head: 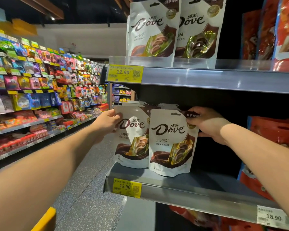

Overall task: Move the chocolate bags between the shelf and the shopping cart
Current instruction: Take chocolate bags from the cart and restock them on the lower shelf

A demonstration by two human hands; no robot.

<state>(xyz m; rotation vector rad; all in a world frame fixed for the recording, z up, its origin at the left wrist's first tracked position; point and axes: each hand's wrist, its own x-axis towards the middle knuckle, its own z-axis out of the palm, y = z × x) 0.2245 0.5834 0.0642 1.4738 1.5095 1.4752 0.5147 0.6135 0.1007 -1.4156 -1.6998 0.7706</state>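
Supermarket snack racks [32,80] run off beyond the left hand [107,121], whose fingers curl round the upper left edge of the rear Dove bag [132,142]. The right hand [207,124] pinches the upper right corner of the front Dove bag [170,145]. Both bags stand on the shelf [182,185] below the hands, and two more bags [152,29] stand above them.

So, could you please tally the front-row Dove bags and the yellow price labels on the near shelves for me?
Dove bags, front row: 4 (more stand behind the lower pair, mostly hidden)
Yellow price labels: 2
Total: 6
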